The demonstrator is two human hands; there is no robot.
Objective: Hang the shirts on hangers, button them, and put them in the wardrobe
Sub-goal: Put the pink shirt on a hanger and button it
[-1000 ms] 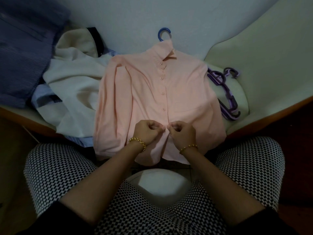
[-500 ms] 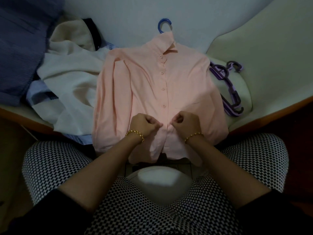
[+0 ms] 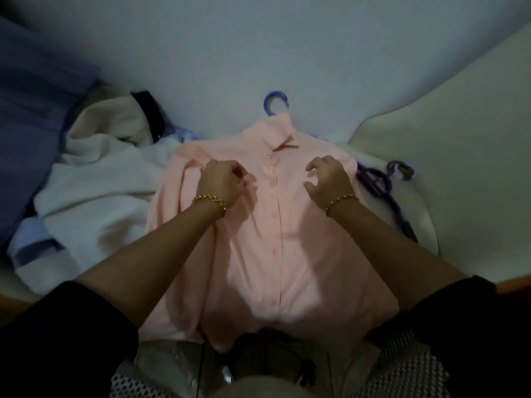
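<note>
Shirt (image 3: pixel 287 268) lengthwise, collar (image 3: pixel 283 133) farthest.

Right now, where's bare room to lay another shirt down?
Free: the grey cover beyond the blue hanger hook, and the cream surface right of the purple hangers. Crowded: left of the pink shirt, where white clothes and a blue garment pile up.

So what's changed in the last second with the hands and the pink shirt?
Both hands let go of the lower placket and moved up the pink shirt to its shoulders: left hand curled, right hand loosely open. Whether the left hand pinches cloth is unclear. The shirt stays flat on the blue hanger; purple hangers and white garment unmoved.
</note>
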